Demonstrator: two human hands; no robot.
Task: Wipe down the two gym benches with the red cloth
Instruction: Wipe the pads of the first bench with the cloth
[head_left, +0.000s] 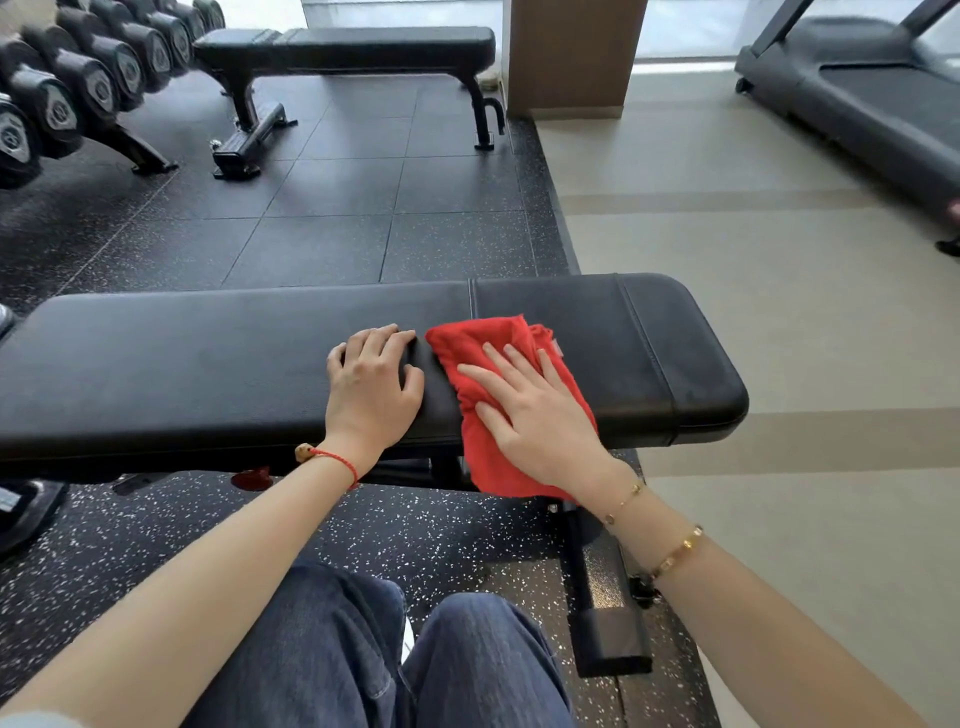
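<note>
Denim-covered knees (395, 660) fill the bottom of the view, blue and creased, above speckled black rubber flooring (156, 545). Beyond them runs the near bench (182, 358), a long padded slab of smooth black vinyl with stitched seams and rounded corners. Beside its right end the floor turns to pale, smooth tiles (779, 338). A second bench (353, 44) of the same make stands well beyond both hands, with rubber-capped dumbbells (78, 78) on a rack to its left; their cap markings are too blurred to read. On the near pad, the right hand (535, 415) presses flat, fingers spread, on the crumpled red cloth (478, 343), which hangs over the front edge. Just left of it, the left hand (371, 389) rests on the vinyl, fingers loosely bent, holding nothing.
</note>
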